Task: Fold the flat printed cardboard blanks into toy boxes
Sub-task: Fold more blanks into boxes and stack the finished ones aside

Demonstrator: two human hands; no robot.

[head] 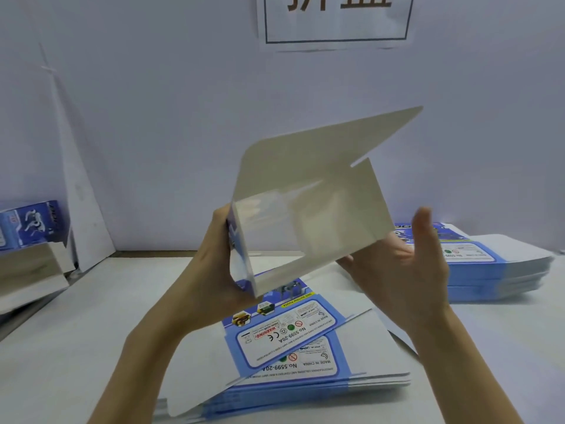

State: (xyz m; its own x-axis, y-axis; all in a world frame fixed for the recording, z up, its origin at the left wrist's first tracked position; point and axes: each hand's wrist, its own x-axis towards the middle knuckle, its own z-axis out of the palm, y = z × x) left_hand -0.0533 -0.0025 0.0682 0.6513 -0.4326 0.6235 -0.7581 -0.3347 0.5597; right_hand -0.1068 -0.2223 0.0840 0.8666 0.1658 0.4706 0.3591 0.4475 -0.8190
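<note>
Head view: a partly folded cardboard blank (pixel 308 197) is held in the air above the table (pixel 76 332), between the two hands and roughly at the middle of the frame. Its plain white inner side faces the camera. One large panel tilts up and away to the right, and a printed blue side panel is bent down along the left edge.

The left hand (pixel 218 258) grips that left edge, with fingers wrapped round the folded blue panel near the lower left corner. The right hand (pixel 406 267) is spread wide, fingers straight and thumb raised. Its palm faces the blank's lower right edge, which lies against or just in front of the fingers; I cannot tell whether they actually touch.

Directly below the held blank, a stack of flat blanks (pixel 293 344) lies on the table with its blue print and white label up, the top sheet skewed against the ones under it. A second stack (pixel 495 267) sits further right, behind the right hand.

At the far left stands a folded box (pixel 30 224) in the same blue print. A paper sign (pixel 336 19) hangs on the wall (pixel 153 117) behind
</note>
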